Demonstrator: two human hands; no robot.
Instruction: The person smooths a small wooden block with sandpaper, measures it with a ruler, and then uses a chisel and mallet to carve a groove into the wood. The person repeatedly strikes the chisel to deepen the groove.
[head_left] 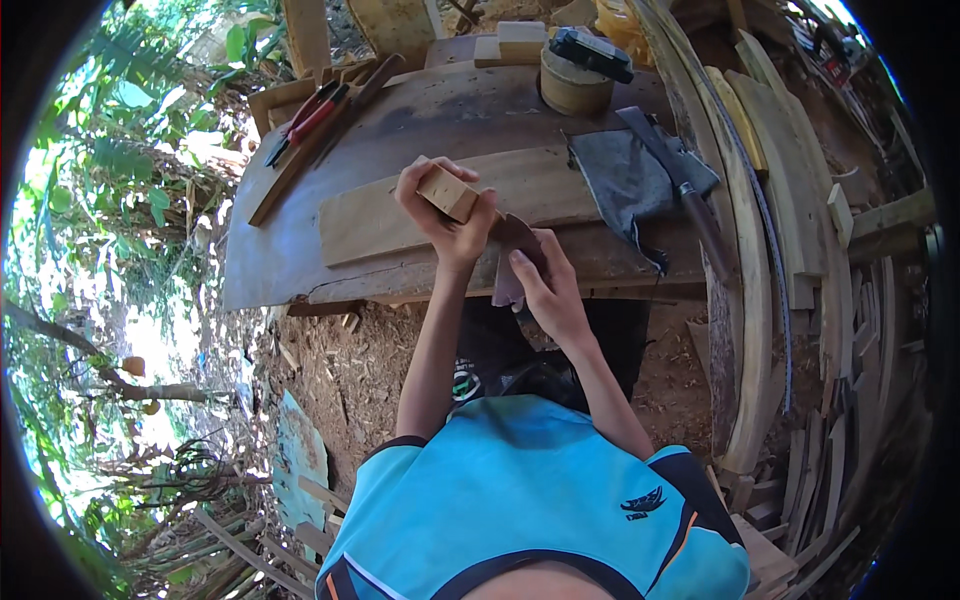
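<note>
The left hand grips a wooden block, fingers curled around one side and thumb along the other. The block is held up above the near half of the bench, over a long board that lies flat on the bench. The right hand, at the near edge of the bench, pinches a bent brown sheet between thumb and fingers; it looks like sandpaper. The sheet's upper end comes right up beside the left hand, but whether it touches the block cannot be told.

As for progress, the block seems already cut to shape: the face in view is flat and pale, with straight edges and a couple of small dark specks. The sides inside the left hand are hidden, so how smooth they are does not show. With the sheet in hand and the block free of any tool, the cutting looks done and the surface work seems under way; how much of it is left cannot be read from here.

Nothing else is in either hand. On the bench's right side, a chisel-like tool lies across a grey cloth. Red-handled pliers rest toward the bench's far left, and a round tub and two pale offcuts are at its far side.
</note>
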